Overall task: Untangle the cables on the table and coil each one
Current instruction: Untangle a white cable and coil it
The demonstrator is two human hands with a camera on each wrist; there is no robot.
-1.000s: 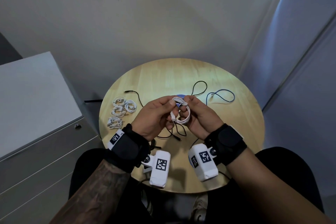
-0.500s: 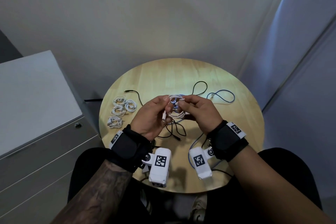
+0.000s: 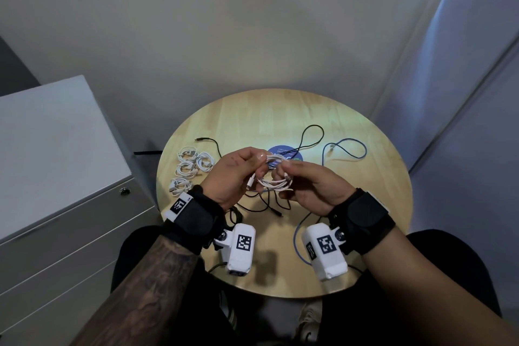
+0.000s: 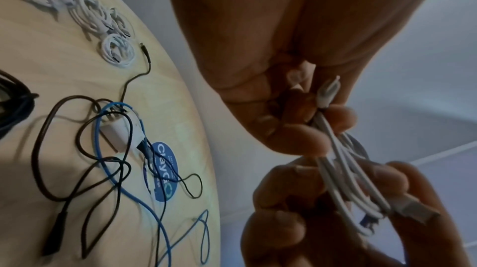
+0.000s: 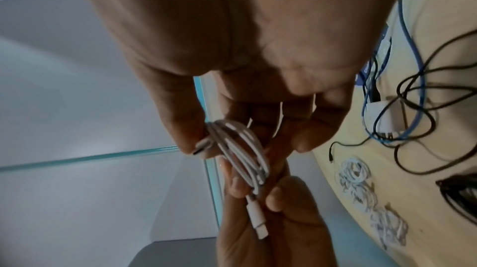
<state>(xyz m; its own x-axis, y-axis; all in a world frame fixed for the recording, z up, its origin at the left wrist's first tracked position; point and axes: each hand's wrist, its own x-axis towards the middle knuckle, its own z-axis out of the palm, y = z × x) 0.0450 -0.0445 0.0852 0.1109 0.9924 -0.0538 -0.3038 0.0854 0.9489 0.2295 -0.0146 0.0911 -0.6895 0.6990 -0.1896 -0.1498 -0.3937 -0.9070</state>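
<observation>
Both hands hold a coiled white cable [image 3: 276, 182] [image 4: 343, 171] [image 5: 245, 155] above the round wooden table [image 3: 365, 205]. My left hand [image 3: 238, 174] pinches one side of the coil, a white plug [image 3: 250, 184] hanging below its fingers. My right hand [image 3: 306, 185] grips the other side, its thumb and fingers curled round the loops near the USB plug [image 4: 415, 210]. Under the hands lies a tangle of black cable [image 3: 266, 202] [image 4: 85, 149] and blue cable [image 3: 345, 146] [image 4: 134, 179] around a white charger [image 4: 118, 130] [image 5: 382, 116].
Several coiled white cables [image 3: 191, 168] [image 4: 98, 16] [image 5: 366, 200] lie at the table's left edge. A blue round sticker [image 3: 292, 153] [image 4: 165, 171] sits mid-table. A grey drawer cabinet [image 3: 56, 177] stands to the left. A dark bundled cable [image 4: 12, 104] lies near the front edge.
The coil has been turned from upright to lying more flat between the hands. The hands have drawn slightly apart, and the white plug now hangs below the left fingers.
</observation>
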